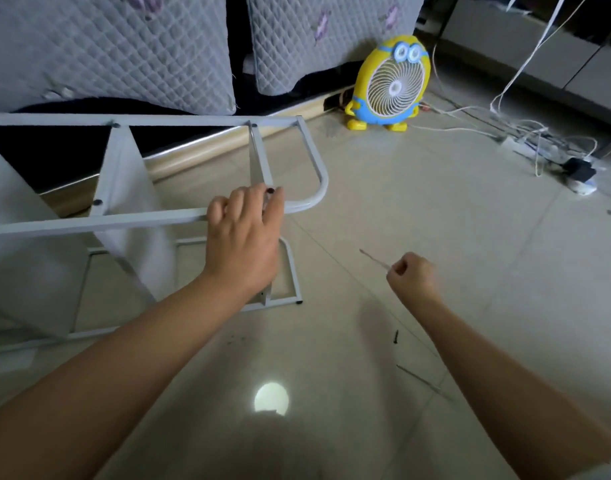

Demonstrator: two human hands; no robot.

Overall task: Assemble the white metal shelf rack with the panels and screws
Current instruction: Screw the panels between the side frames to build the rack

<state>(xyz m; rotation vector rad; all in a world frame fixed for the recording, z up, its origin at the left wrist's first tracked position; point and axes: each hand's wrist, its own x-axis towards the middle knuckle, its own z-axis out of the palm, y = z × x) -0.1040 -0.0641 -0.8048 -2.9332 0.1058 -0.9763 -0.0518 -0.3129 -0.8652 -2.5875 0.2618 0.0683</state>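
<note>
The white metal shelf rack (89, 221) lies on its side on the tiled floor at the left, with white panels (131, 188) fitted between its two side frames. My left hand (243, 233) rests on the near upper rail where a cross panel meets it, beside a black screw head (270, 190). My right hand (413, 273) hovers to the right of the rack, fingers curled, pinching a thin metal tool (373, 259) that points up and left. A loose black screw (396, 336) lies on the floor below that hand.
A yellow cartoon desk fan (389, 83) stands at the back. White cables and a power strip (525, 145) sprawl at the right. Quilted grey cushions (124, 50) lean behind the rack. A thin rod (418, 377) lies on the floor near my right forearm.
</note>
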